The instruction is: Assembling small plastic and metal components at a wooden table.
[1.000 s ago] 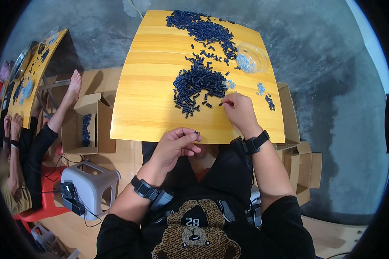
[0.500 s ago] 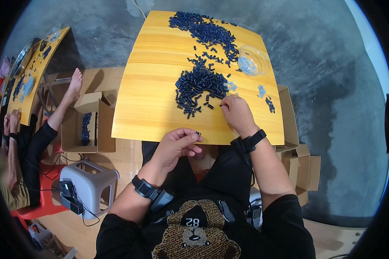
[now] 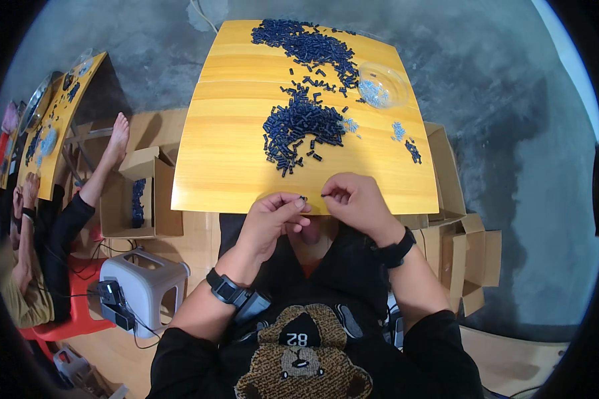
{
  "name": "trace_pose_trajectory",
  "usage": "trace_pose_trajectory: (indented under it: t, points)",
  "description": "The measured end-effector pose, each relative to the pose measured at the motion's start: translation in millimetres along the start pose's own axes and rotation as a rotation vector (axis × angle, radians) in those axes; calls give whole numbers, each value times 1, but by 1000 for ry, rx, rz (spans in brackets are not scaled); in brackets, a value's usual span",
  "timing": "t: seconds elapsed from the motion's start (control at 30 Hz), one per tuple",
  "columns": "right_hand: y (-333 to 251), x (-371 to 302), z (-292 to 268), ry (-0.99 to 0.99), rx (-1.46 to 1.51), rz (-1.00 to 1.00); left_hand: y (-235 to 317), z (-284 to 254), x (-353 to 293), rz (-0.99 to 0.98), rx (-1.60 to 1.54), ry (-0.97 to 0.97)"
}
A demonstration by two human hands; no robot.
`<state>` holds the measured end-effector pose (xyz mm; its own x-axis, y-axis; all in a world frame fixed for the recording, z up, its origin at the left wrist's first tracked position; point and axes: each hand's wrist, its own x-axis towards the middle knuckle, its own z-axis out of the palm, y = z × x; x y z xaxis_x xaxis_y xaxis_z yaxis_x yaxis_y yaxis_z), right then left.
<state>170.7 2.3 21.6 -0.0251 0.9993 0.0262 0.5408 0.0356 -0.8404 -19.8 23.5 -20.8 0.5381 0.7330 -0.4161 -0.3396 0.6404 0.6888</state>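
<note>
At the near edge of the yellow wooden table [image 3: 213, 159], my left hand [image 3: 271, 223] pinches a small dark cylindrical piece [image 3: 304, 198] between thumb and forefinger. Just to its right, my right hand [image 3: 359, 206] is closed on another tiny black piece [image 3: 323, 195], mostly covered by the fingertips. The two pieces are close but apart. Beyond my hands lies a heap of short black cylindrical pieces [image 3: 299, 126], with a few small clear pieces [image 3: 350, 125] at its right edge.
A larger spread of black pieces [image 3: 313, 50] covers the far side, beside a clear round dish [image 3: 396, 90] of clear pieces. Small clusters lie at the right. Cardboard boxes [image 3: 472, 259] flank the table. At the left are a grey stool [image 3: 143, 272] and another person's hand [image 3: 30, 189].
My right hand has come back from the heap's near edge toward my left hand, carrying a small black piece. My left hand keeps its pinch. The view has shifted slightly.
</note>
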Motion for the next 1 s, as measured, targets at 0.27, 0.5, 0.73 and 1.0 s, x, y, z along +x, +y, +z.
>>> trace_pose_trajectory:
  t: [0.27,0.5,0.73,1.0]
  points:
    - [10,-26,16,24,470,7,-4,20,-10,89,67,3]
    - [6,-47,19,153,478,-68,-13,32,-20,111,101,-55]
    - [-3,-65,13,187,746,-23,-14,43,-27,124,58,-99]
    - [-2,-62,3,232,618,-92,-12,40,-31,186,226,-105]
